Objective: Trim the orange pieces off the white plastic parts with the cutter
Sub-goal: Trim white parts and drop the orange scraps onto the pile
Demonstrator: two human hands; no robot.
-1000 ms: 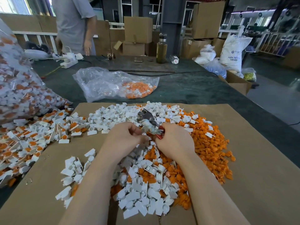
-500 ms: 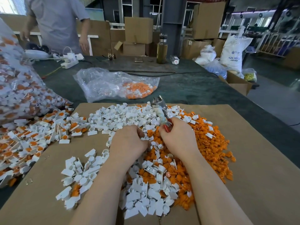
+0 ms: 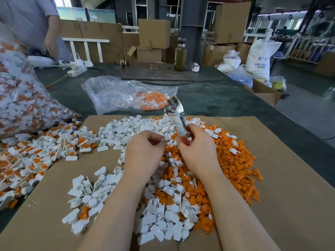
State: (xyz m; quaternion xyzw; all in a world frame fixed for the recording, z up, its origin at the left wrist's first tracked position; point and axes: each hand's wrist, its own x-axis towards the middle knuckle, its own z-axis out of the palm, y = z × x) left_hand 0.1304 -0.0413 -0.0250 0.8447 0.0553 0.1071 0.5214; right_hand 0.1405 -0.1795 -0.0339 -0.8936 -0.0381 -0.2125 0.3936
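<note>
My right hand (image 3: 196,151) grips the red handles of the cutter (image 3: 176,115), whose metal jaws point up and away from me. My left hand (image 3: 143,154) is curled beside it and pinches a small white plastic part (image 3: 165,139) at its fingertips, just left of the cutter handle. Under both hands lies a heap of trimmed white parts (image 3: 163,214) beside a wide heap of orange pieces (image 3: 232,160). White parts with orange still attached (image 3: 36,151) are piled at the left.
Everything sits on a cardboard sheet (image 3: 281,205) over a dark green table. A clear bag with orange pieces (image 3: 126,95) lies beyond it, a big full bag (image 3: 18,102) at far left. A person (image 3: 36,29) stands at back left. A bottle (image 3: 180,55) stands farther back.
My right hand has swung the cutter from lying across toward the left to pointing up and away. My left hand moved down into the heap and came back up pinching a white part.
</note>
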